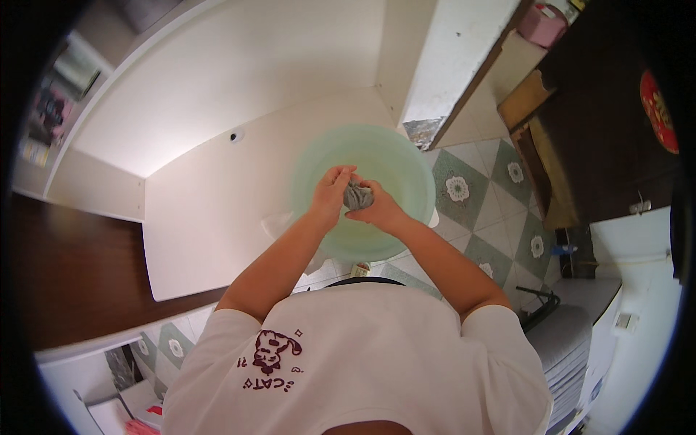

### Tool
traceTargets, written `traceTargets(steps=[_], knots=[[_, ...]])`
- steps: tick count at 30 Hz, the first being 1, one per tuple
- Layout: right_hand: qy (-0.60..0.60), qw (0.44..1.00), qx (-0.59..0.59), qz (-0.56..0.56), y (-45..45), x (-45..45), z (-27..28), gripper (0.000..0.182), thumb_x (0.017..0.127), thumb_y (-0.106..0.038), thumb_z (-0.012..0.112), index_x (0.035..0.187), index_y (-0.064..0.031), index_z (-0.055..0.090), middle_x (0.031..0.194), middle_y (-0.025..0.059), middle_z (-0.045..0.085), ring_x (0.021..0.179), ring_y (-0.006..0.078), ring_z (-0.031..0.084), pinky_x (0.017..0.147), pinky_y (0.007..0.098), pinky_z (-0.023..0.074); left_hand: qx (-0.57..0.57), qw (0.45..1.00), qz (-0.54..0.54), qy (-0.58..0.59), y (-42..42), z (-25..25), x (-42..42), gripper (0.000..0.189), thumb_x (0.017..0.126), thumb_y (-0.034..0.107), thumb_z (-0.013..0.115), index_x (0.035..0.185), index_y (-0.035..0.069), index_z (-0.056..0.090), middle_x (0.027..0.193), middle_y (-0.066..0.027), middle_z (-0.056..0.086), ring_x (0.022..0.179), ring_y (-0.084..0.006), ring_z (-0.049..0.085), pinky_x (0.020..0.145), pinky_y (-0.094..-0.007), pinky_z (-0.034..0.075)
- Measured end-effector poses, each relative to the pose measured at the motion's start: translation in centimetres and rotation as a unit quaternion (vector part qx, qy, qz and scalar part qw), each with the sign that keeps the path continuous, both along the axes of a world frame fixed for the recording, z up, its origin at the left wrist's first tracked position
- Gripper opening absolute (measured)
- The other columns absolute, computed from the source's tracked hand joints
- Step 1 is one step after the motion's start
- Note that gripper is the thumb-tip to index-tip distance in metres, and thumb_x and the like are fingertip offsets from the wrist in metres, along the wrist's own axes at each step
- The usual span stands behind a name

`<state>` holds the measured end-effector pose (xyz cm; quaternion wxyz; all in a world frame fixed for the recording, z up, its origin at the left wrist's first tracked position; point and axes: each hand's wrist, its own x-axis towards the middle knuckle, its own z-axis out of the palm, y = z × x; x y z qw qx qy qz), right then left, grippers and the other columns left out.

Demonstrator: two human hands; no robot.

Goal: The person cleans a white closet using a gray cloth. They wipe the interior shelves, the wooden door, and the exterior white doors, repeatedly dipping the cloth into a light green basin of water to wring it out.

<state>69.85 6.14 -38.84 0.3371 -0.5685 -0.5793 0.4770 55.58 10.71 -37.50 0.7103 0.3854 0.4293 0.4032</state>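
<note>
A small bunched grey cloth [358, 196] is between my two hands, above a round pale green plastic basin [310, 157]. My right hand [381, 209] curls around the cloth's right side, thumb and fingers on it. My left hand [328, 194] touches the cloth from the left, its fingers pointing away from me and partly over the top. What the cloth is cannot be made out while it is crumpled. Inside the basin the bottom looks yellowish green, perhaps with liquid in it.
The basin stands at the edge of a white desktop [217, 217] with a cable hole [235, 135]. White plastic film [276, 224] lies beside it. Patterned floor tiles [458, 188] lie to the right, near a dark door [598, 125] and a grey padded seat [565, 331].
</note>
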Motion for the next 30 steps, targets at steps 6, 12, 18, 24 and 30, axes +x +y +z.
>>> traceTargets(steps=[6,12,18,24,30], knots=[[0.435,0.862,-0.223,0.130,-1.3,-4.4,5.7,0.044,0.085,-0.033,0.057,0.120,-0.0090,0.045,0.103,0.0051,0.058,0.084,0.0149,0.057,0.059,0.0267,0.0452,0.072,0.995,0.033,-0.056,-6.6,3.9,-9.9,0.047,0.092,0.017,0.051,0.133,0.004,0.035,0.122,-0.0102,0.048,0.111,-0.0191,0.047,0.090,-0.0322,0.042],[0.506,0.778,-0.293,0.230,-6.5,-16.9,7.7,0.037,0.088,-0.034,0.053,0.117,-0.0112,0.048,0.105,0.0022,0.057,0.088,0.0133,0.055,0.059,0.0267,0.0448,0.145,0.982,0.094,0.080,-18.8,6.7,-20.7,0.064,0.083,0.022,0.064,0.135,0.002,0.032,0.131,-0.0156,0.042,0.115,-0.0216,0.045,0.093,-0.0326,0.040],[0.232,0.876,-0.099,0.412,-18.1,-30.0,8.4,0.045,0.087,-0.025,0.057,0.126,-0.0084,0.044,0.105,0.0017,0.056,0.090,0.0112,0.054,0.064,0.0281,0.0478,0.044,0.941,0.271,0.199,-33.6,8.8,-29.9,0.062,0.086,0.041,0.058,0.126,-0.003,0.044,0.115,-0.0115,0.054,0.106,-0.0168,0.048,0.090,-0.0303,0.039],[0.300,0.793,-0.257,0.463,-27.1,-39.8,8.4,0.041,0.090,-0.029,0.053,0.121,-0.0036,0.045,0.105,0.0060,0.058,0.085,0.0151,0.059,0.065,0.0306,0.0512,0.069,0.831,0.525,0.171,-47.2,8.7,-35.8,0.046,0.091,0.039,0.051,0.115,0.000,0.054,0.105,-0.0048,0.059,0.094,-0.0139,0.053,0.084,-0.0284,0.042],[0.234,0.756,-0.339,0.509,-33.1,-47.6,7.9,0.046,0.094,-0.047,0.035,0.117,-0.0087,0.048,0.103,0.0069,0.061,0.081,0.0195,0.061,0.064,0.0316,0.0466,0.110,0.722,0.673,-0.121,-58.2,7.9,-41.2,0.044,0.092,0.040,0.047,0.114,0.002,0.048,0.108,-0.0089,0.058,0.099,-0.0242,0.057,0.089,-0.0388,0.045]])
